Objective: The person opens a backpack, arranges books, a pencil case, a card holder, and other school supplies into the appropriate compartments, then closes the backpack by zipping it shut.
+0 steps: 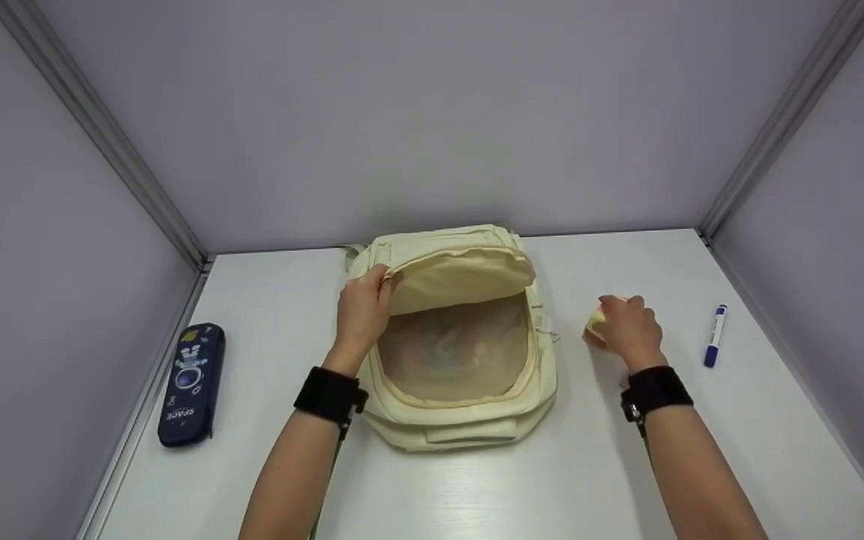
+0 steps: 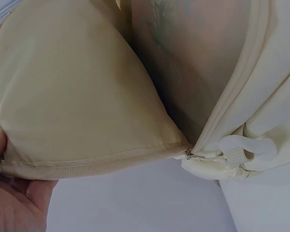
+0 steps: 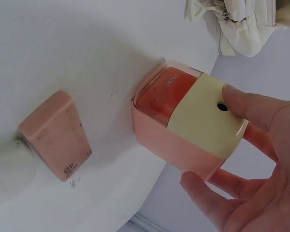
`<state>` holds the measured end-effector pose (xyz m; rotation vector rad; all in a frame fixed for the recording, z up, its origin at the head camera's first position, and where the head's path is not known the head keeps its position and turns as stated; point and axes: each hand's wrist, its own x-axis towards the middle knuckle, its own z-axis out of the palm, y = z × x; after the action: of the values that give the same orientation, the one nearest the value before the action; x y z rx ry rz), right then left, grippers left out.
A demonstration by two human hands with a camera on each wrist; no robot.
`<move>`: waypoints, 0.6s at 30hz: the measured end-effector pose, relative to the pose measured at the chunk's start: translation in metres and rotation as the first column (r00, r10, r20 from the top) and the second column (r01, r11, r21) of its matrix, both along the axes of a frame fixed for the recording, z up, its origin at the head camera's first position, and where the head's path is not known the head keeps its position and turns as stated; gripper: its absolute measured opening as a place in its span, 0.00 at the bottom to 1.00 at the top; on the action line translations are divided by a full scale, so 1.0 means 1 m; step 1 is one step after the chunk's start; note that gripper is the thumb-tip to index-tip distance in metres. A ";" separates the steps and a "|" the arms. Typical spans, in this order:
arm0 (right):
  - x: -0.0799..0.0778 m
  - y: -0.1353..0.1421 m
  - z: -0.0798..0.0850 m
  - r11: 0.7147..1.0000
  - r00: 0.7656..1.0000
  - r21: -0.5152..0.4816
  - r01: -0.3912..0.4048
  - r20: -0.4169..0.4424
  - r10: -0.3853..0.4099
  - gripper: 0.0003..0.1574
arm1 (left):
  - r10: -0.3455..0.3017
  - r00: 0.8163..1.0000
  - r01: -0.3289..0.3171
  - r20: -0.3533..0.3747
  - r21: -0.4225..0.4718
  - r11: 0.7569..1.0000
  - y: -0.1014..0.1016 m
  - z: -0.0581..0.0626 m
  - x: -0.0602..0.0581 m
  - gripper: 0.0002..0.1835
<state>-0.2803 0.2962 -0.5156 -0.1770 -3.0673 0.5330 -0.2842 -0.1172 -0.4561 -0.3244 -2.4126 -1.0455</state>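
Observation:
A cream backpack lies on the white table with its front compartment unzipped. My left hand pinches the zippered edge of the raised flap. In the left wrist view, the thumb is on the flap's inner lining and the fingers are beneath its edge. To the right of the bag, my right hand grips a pink and cream pencil sharpener with a dark round hole and a reddish clear window. A pink eraser marked 4B lies on the table close to the sharpener.
A navy pencil case with a space print lies at the table's left side. Over on the right is a white marker with a blue cap. Pale panels enclose the table at the back and both sides.

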 end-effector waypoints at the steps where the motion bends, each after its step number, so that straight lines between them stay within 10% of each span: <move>1: 0.001 0.001 0.000 1.000 1.000 -0.013 0.001 -0.003 -0.001 0.34 | 0.000 1.000 0.000 -0.002 0.003 1.000 0.000 0.000 0.000 0.09; 18: 0.032 -0.037 0.037 0.946 0.981 -0.315 -0.077 -0.196 0.015 0.33 | 0.034 0.999 -0.034 -0.035 0.021 0.999 0.005 0.002 -0.006 0.12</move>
<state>-0.2487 0.2588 -0.4782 -0.0542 -2.7850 0.9904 -0.2904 -0.1120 -0.4541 -0.2911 -2.3666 -1.0405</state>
